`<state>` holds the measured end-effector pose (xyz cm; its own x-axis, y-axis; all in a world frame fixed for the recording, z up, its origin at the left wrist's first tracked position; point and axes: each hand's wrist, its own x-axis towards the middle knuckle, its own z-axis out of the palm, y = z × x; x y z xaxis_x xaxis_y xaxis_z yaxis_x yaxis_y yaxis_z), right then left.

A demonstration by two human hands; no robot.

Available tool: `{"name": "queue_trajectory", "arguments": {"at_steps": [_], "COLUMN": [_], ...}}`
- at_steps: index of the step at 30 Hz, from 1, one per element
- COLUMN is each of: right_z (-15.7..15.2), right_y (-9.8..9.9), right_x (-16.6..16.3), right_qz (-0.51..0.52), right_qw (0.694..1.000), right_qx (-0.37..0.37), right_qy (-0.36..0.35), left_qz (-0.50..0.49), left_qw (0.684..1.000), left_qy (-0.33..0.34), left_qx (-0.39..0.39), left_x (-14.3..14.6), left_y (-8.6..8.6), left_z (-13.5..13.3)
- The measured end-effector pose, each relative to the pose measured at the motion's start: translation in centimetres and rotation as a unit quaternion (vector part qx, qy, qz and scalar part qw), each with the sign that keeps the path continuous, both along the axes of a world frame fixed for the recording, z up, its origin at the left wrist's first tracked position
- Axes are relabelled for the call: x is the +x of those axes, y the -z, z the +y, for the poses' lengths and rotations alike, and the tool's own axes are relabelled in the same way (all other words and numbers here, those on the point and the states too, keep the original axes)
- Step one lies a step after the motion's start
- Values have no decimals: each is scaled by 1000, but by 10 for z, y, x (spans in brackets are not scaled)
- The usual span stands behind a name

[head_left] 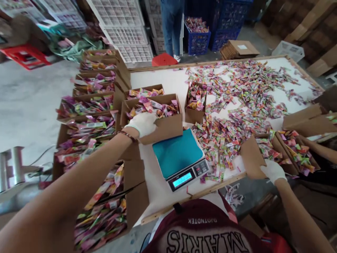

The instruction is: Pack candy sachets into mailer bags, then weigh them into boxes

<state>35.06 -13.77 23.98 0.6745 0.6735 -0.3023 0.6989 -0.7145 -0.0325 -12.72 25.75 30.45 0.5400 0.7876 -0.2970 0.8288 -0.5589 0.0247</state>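
Observation:
My left hand (143, 124), in a white glove, grips the near side of an open cardboard box (165, 128) filled with small candy packets (158, 107). The box stands just behind a digital scale (179, 154) with a teal top and a lit display. Off to the right, my right hand (273, 171), gloved too, is closed on the flap of another cardboard box (251, 158), which holds some packets. Its fingers are partly hidden by the cardboard. Nothing lies on the scale's plate.
Loose packets (247, 88) cover much of the white table (147, 196). Filled boxes (86, 130) line the left side, and a small filled box (195, 103) stands mid-table. A co-worker's arm (321, 149) reaches in at right. Stacked crates (126, 31) and a standing person (172, 24) are behind.

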Motion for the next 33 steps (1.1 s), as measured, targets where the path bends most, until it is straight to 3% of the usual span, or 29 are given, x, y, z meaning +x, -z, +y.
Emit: {"name": "queue_trajectory", "arguments": {"at_steps": [3,5,9,12,16,20,23,26,29,33], "right_z": [-9,-24,-34,0,86,160,187,195,195,192], "right_y": [-16,-32,-70,-92,-104,-89,-69,-57,-57,-73], "right_x": [-11,-23,-65,-108,-176,-238,-265,-273,-271,-268], "right_qz": [-3,-5,0,-36,-4,64,116,140,134,116], "right_qw": [1000,998,960,904,839,805,783,776,775,785], "right_qx": [14,50,155,194,163,39,-83,-140,-146,-122], "right_qy": [-5,-45,-233,-379,-519,-588,-605,-599,-600,-597], "left_qz": [14,22,24,14,6,12,28,44,37,-93], "left_qw": [1000,999,997,997,996,995,993,991,993,989], "left_qy": [-26,-42,-68,-72,-83,-98,-111,-125,-113,-82], "left_qx": [-8,-17,-31,-32,-18,-10,-8,-6,4,78], "left_x": [4,5,3,-1,-1,0,-2,-5,-6,-11], "left_y": [32,61,108,123,125,126,128,129,120,89], "left_z": [37,53,74,88,118,166,203,225,218,172]}}
